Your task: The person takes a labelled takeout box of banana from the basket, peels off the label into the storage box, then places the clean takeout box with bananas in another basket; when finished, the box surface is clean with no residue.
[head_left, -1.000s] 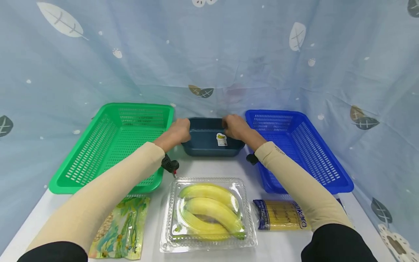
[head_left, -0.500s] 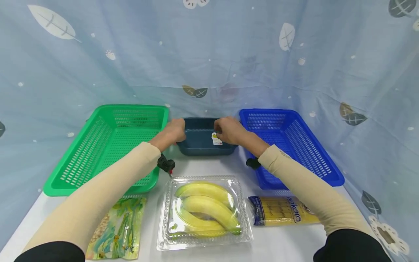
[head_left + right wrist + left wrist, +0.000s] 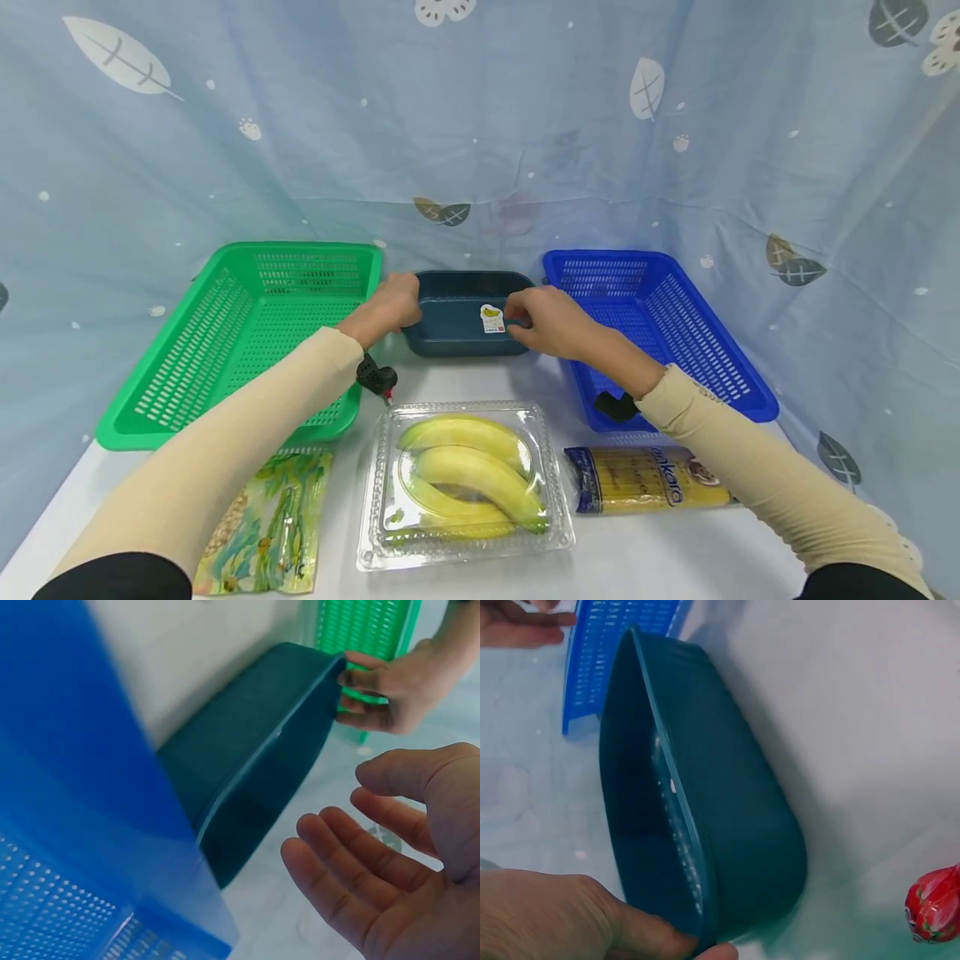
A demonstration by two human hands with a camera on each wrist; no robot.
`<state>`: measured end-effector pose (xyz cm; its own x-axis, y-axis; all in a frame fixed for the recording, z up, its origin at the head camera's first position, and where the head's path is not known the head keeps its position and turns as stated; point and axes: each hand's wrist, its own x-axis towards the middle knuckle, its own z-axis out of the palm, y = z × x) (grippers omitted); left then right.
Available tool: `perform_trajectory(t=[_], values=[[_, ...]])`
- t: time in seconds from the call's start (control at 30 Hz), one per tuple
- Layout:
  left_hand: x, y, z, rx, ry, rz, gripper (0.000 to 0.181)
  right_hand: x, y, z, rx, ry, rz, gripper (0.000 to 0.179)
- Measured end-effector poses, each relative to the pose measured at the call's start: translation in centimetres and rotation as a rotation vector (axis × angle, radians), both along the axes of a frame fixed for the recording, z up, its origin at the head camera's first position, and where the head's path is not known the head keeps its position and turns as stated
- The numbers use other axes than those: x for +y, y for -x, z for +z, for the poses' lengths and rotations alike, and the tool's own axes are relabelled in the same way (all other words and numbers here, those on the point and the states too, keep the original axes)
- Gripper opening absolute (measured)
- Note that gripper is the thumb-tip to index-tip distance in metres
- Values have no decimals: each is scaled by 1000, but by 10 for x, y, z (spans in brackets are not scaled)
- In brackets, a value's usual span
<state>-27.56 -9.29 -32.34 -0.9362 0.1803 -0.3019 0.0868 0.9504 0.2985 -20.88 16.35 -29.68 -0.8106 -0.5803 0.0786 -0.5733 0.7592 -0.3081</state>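
A dark teal plastic basin (image 3: 465,345) stands between two baskets at the back of the table. A label with a banana picture (image 3: 491,318) shows inside it in the head view. My left hand (image 3: 390,307) pinches the basin's left rim. In the left wrist view its thumb (image 3: 649,934) lies on the rim edge. My right hand (image 3: 557,321) hovers by the basin's right end. The right wrist view shows its fingers (image 3: 337,855) loosely bent, apart from the basin, with nothing between them.
A green basket (image 3: 288,333) stands left, a blue basket (image 3: 637,312) right. In front lie a clear box of bananas (image 3: 465,492), a green printed packet (image 3: 270,525) and a pasta pack (image 3: 645,481). A red patterned object (image 3: 934,904) shows in the left wrist view.
My right hand has come off the basin's right rim, moving back and to the right. The left hand keeps its hold. The head view has shifted slightly.
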Motion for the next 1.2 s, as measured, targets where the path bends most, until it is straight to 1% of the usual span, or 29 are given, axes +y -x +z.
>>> perform_trajectory(t=[0.13, 0.23, 0.33, 0.37, 0.4, 0.47, 0.5, 0.53, 0.63, 0.73, 0.83, 1.0, 1.2], values=[[-1, -4, 3, -30, -8, 4, 9, 13, -11, 3, -4, 54, -19, 13], [-3, -9, 8, -42, -29, -18, 18, 19, -16, 4, -2, 84, -34, 14], [-4, -17, 15, -28, -65, -46, 11, 24, -20, 3, 11, 111, -45, 16], [-4, -20, 18, -17, -77, -58, 11, 25, -22, 3, 15, 117, -49, 16], [-4, -24, 22, -7, -83, -67, 21, 27, -25, 4, 17, 125, -52, 17], [-5, -31, 29, 15, -105, -77, 46, 31, -29, 4, 18, 137, -58, 18], [-5, -35, 31, 27, -113, -83, 56, 32, -31, 4, 19, 141, -63, 19], [-6, -39, 34, 40, -127, -94, 63, 33, -33, 4, 17, 142, -69, 20], [-8, -53, 39, 83, -179, -126, 74, 35, -39, 4, 17, 155, -91, 24], [-11, -68, 42, 122, -228, -160, 79, 36, -46, 5, 20, 174, -110, 33], [-16, -84, 44, 157, -258, -179, 84, 36, -54, 6, 17, 192, -122, 43], [-27, -114, 44, 216, -323, -211, 78, 40, -73, 5, -1, 241, -156, 51], [-41, -154, 40, 251, -440, -226, 71, 42, -94, 2, 4, 287, -156, 55]])
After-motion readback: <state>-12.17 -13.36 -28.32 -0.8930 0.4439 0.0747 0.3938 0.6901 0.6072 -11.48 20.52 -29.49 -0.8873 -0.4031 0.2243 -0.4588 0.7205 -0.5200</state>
